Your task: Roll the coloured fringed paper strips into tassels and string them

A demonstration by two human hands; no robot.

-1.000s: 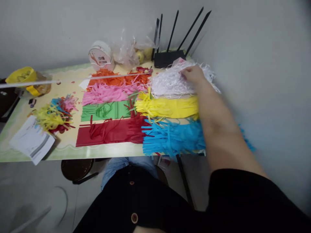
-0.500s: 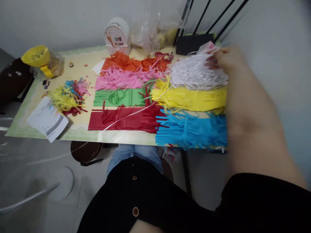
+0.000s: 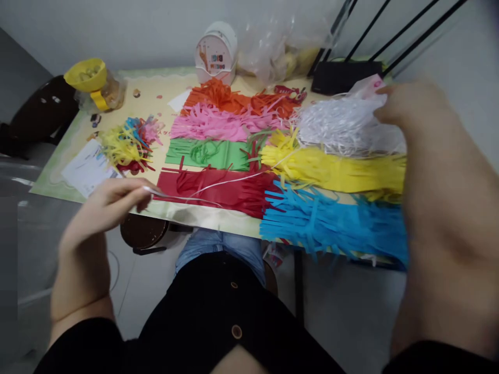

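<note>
My left hand [image 3: 121, 203] is over the table's front left edge, thumb and fingers pinched on the end of a thin white ribbon [image 3: 218, 183]. The ribbon runs loosely across the fringed red paper [image 3: 212, 189] towards the yellow fringe [image 3: 335, 169]. At the back right, my right hand [image 3: 403, 106], slightly blurred, is at the edge of a pile of white strips [image 3: 346, 124]. Its fingers look closed, but what they grip is hidden. Blue fringe [image 3: 331, 223] lies at the front right; green [image 3: 230, 155], pink [image 3: 230, 122] and orange [image 3: 237, 101] fringes lie behind the red.
A mixed tassel bundle [image 3: 122, 148] lies by a white paper sheet [image 3: 88, 166] on the left of the table [image 3: 144, 83]. Behind stand a yellow-topped jar [image 3: 86, 75], a white tub [image 3: 216, 52], a clear plastic bag [image 3: 276, 52] and a black box [image 3: 346, 77]. A brown stool [image 3: 143, 232] is below.
My left hand has come into view at the left, pinching the ribbon. The ribbon's line has shifted and slackened. My right hand stays by the white strips while the view has moved left.
</note>
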